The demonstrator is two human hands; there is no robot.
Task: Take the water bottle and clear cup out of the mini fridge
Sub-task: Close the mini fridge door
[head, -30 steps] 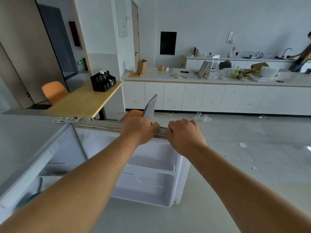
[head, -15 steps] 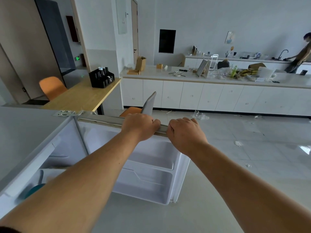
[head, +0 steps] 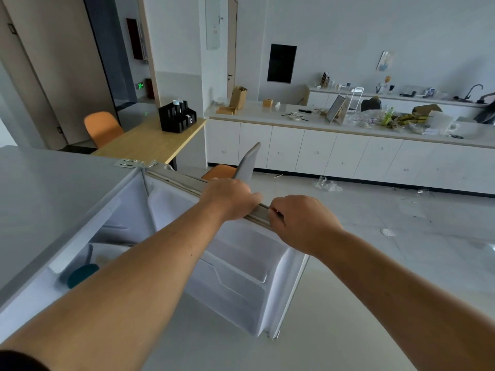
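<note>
The white mini fridge [head: 48, 199] stands at the left with its door [head: 241, 277] swung open toward me. My left hand [head: 230, 198] grips the door's top edge, fingers curled over it. My right hand [head: 300, 223] holds the same edge just to the right, almost touching the left hand. Inside the fridge, under my left forearm, a teal round object [head: 81, 274] shows on a shelf beside a pale object I cannot identify. I cannot make out the water bottle or the clear cup.
A grey chair back [head: 247, 164] with an orange seat stands just behind the door. A wooden table [head: 150, 141] carries a black organiser [head: 176, 117]. A long white counter [head: 348, 135] with clutter runs along the back. Litter lies on the tiled floor [head: 401, 236].
The view has dropped slightly and shifted left. The fridge door has swung a little further open, and both hands have stayed on its top edge.
</note>
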